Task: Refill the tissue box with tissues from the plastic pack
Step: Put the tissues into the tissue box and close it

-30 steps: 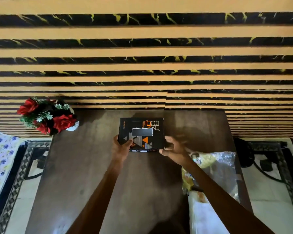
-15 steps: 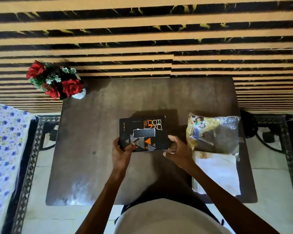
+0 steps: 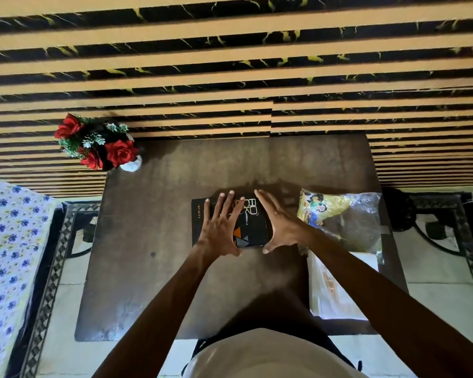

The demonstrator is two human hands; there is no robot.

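I see black printed cardboard tissue box [image 3: 253, 227] flat at centre of dark wooden table [image 3: 153, 241]. Left hand [image 3: 220, 230] lies on it, fingers spread; right hand [image 3: 280, 223] open at right edge, gripping nothing. Crinkled clear-and-yellow plastic pack [image 3: 344, 222] just right, untouched. Risk I judge: box skids under flat palm; wrist snags pack.

Both hands, left [image 3: 221, 230] and right [image 3: 279, 224], extended, fingers spread.

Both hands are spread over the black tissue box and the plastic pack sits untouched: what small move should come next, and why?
Probably close both hands on the tissue box and turn it to find an opening. The left hand lies flat on top with fingers spread, the right hand is open along its right edge, and neither grips yet. The plastic pack lies untouched to the right on the table.
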